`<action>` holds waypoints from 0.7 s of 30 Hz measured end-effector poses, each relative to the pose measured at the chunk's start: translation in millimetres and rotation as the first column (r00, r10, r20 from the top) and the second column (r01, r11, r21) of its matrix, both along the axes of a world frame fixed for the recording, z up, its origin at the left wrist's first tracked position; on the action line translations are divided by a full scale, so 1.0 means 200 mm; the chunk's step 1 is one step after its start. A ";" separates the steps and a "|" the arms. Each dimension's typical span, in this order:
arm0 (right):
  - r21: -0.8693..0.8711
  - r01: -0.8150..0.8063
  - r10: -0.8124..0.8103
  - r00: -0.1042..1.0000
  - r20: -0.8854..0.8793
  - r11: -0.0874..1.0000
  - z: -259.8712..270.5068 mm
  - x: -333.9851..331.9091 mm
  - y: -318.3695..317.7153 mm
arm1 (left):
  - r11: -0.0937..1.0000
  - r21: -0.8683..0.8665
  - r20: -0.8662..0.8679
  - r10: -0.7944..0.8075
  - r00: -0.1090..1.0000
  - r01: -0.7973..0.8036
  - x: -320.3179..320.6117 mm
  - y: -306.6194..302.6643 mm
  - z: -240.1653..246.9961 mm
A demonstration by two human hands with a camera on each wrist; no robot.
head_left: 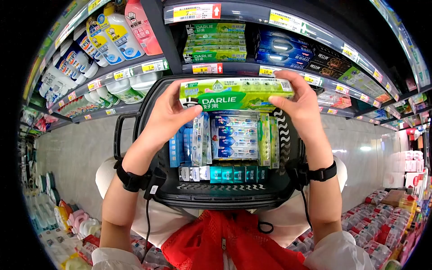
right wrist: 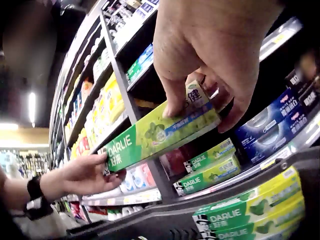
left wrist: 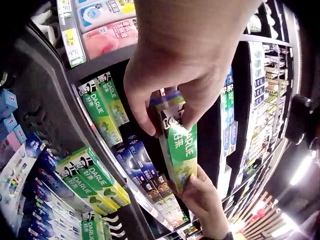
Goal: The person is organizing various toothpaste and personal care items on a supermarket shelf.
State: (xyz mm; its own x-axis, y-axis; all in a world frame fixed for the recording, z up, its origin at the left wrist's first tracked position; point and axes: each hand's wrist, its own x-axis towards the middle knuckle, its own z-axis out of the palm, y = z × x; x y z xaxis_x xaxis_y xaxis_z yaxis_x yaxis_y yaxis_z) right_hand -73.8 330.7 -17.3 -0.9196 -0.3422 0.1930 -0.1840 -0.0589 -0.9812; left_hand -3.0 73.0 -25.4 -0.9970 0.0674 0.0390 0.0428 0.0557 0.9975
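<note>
A green Darlie toothpaste box (head_left: 243,100) is held level between both hands, above the far side of a black basket (head_left: 220,198). My left hand (head_left: 167,114) grips its left end, thumb on the front face. At the opposite end my right hand (head_left: 300,101) pinches the box between thumb and fingers. Below, the basket holds rows of toothpaste boxes: blue ones (head_left: 181,146) at left, blue-and-white ones (head_left: 236,138) in the middle, green ones (head_left: 268,139) at right and teal ones (head_left: 237,174) along the near side. In the right wrist view, more Darlie boxes (right wrist: 250,210) lie in the basket.
Just beyond the basket, a shelf carries stacked Darlie boxes (head_left: 215,54), dark blue boxes (head_left: 281,48) and black boxes (head_left: 326,62). Cleaner bottles (head_left: 118,38) fill the shelf at left. A price rail (head_left: 243,68) edges the shelf. Wrapped goods (head_left: 373,229) lie at lower right.
</note>
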 end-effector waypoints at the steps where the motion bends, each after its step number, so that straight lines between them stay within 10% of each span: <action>1: 0.188 0.047 -0.011 0.982 -0.186 0.981 -0.01 0.00 0.00 | 0.999 -0.027 0.008 0.035 0.999 -0.035 0.00 0.00 -0.01; 6: 0.603 0.414 0.220 0.670 -0.709 0.682 -0.10 0.05 -0.05 | 0.998 -0.049 -0.138 0.044 0.989 -0.051 -0.01 0.03 -0.05; 13: 0.574 0.410 0.198 0.666 -0.719 0.709 -0.12 0.14 -0.15 | 0.934 -0.346 -0.147 -0.148 0.978 0.089 0.03 0.01 0.07; 21: 0.470 0.593 0.128 0.526 -0.841 0.653 -0.15 -0.10 -0.35 | 0.933 -0.094 -0.348 0.297 0.889 -0.348 -0.04 -0.37 0.22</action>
State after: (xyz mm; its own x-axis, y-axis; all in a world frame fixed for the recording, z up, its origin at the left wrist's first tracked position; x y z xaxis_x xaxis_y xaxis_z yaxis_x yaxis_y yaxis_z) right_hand -94.7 261.6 -46.5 -0.5694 -0.4849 0.6638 -0.7294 0.6704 -0.1360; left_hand -10.8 -0.4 19.4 -0.8985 -0.2252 0.3769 0.3144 0.2693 0.9103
